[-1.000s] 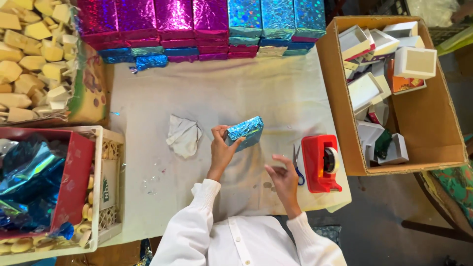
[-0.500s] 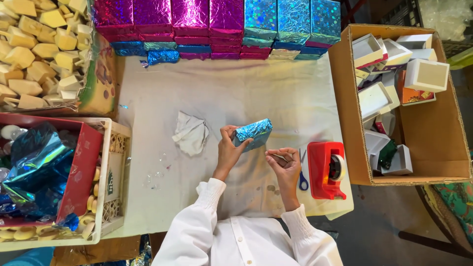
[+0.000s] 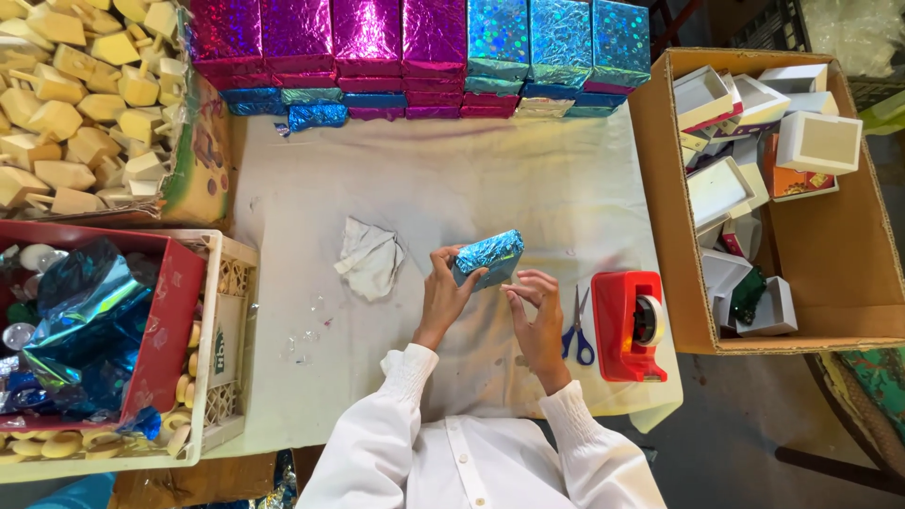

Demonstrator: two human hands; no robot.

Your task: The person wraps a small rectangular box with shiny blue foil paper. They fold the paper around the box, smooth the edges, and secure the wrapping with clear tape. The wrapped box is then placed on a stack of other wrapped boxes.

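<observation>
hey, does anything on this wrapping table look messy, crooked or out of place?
Mostly tidy. Two things stand out: a crumpled white scrap lies loose on the table cover, left of the blue foil-wrapped box held in the left hand, and one blue wrapped packet sits rumpled and askew at the front of the neat stacked rows.

Ahead of hands: bare white cloth, open up to stacked foil-wrapped boxes.
Right of right hand: scissors, red tape dispenser close by.
Left of left hand: crumpled cloth.
</observation>
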